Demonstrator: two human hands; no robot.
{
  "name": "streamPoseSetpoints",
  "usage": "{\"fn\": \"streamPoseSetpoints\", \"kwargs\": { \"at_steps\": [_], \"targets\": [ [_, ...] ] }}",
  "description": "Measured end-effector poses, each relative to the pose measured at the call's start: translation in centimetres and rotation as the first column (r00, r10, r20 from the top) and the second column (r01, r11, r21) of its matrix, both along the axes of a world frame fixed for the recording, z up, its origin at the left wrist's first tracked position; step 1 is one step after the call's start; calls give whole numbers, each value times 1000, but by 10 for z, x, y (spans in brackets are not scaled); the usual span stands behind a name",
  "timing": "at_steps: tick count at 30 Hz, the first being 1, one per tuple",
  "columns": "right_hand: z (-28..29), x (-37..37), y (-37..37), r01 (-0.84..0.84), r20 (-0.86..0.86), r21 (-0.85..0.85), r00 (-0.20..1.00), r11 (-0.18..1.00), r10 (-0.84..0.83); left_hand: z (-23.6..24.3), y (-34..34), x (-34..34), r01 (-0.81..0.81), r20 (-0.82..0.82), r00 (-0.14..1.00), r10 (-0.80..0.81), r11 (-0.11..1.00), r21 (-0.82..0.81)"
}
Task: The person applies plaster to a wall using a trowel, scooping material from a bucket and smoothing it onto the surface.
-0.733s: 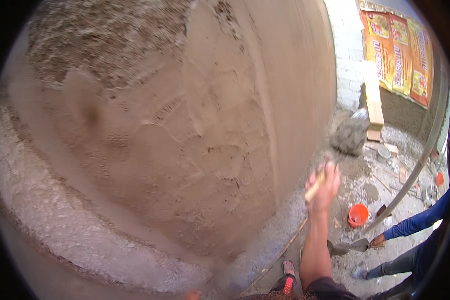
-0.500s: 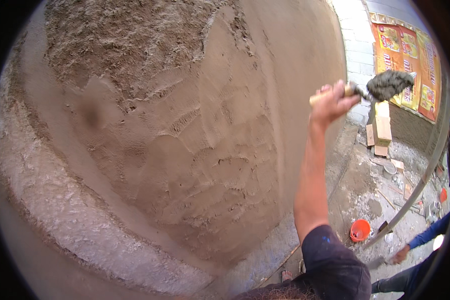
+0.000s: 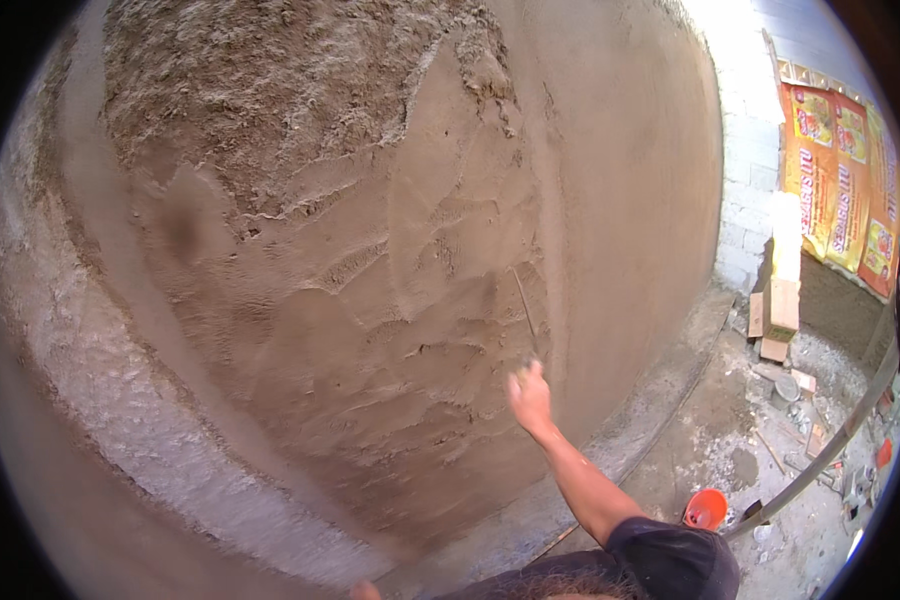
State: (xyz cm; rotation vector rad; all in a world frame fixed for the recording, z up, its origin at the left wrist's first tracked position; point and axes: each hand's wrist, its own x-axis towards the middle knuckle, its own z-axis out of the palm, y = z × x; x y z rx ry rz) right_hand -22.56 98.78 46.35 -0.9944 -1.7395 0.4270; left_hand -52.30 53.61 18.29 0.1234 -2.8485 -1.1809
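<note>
We see the right hand (image 3: 530, 394) closed around the handle of a plastering trowel (image 3: 526, 308), fingers curled in with no gap showing. The trowel is at the wall, its blade seen nearly edge-on over the uneven mortar coat (image 3: 370, 335), just left of the vertical raised band (image 3: 555, 240). Whether the blade is touching along its whole length, or how much mortar it carries, we cannot tell. Of the left hand (image 3: 366, 591) we see only a sliver at the lower edge, so we cannot tell how its fingers stand.

In our judgement, the main risk is the blade's edge: tipped too steeply, it could gouge the coat or nick the raised band beside it. Pressing hard near the small cracks and ridges might drag a patch loose, since the layer there looks lumpy. Up at the rough patch (image 3: 270, 90), a thin smear could grip poorly. Dropped mortar would likely land on the ledge (image 3: 640, 430) at the wall's foot, with the orange bucket (image 3: 705, 508) well to its right.
</note>
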Motion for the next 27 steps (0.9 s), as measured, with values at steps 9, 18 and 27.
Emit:
{"fn": "streamPoseSetpoints", "kwargs": {
  "at_steps": [9,18,27],
  "targets": [
    [109,165,131,118,-133,169,987,979,-96,251,30,-116,-93,-611,666,428,861,501],
    [458,128,199,-105,-108,424,980,900,166,541,26,-293,-88,-846,4,533,843,530],
    [310,90,296,-34,169,688,979,725,-114,581,75,-374,-272,-812,112,572,804,529]
  ]
}}
